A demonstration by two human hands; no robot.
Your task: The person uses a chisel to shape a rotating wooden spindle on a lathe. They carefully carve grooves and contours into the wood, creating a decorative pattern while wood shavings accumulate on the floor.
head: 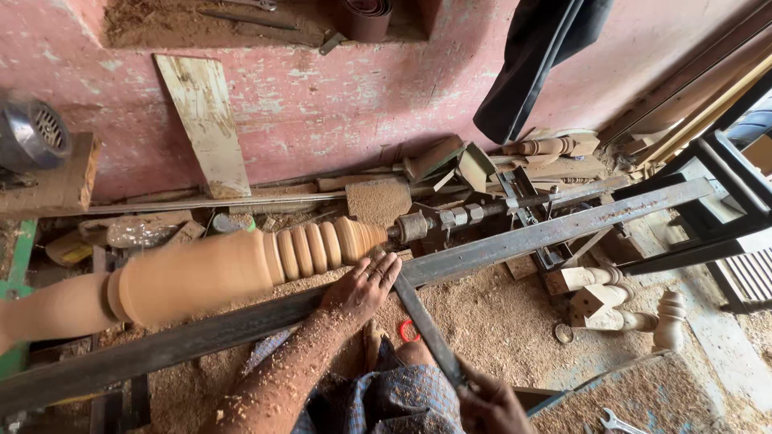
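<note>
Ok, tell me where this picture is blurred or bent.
Head view: the turned wood piece is smeared by motion at its left end; the steel rail bows from wide-angle distortion; the left hand on the rail is sharp, in soft, even light.

Soft even daylight, faint shadows, wide-angle bending at edges, slight blur.

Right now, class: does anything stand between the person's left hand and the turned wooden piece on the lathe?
Nothing visible does. The left hand rests on the long metal bar, just below the ribbed end of the turned wooden piece. Only a narrow open gap separates its fingers from the wood.
</note>
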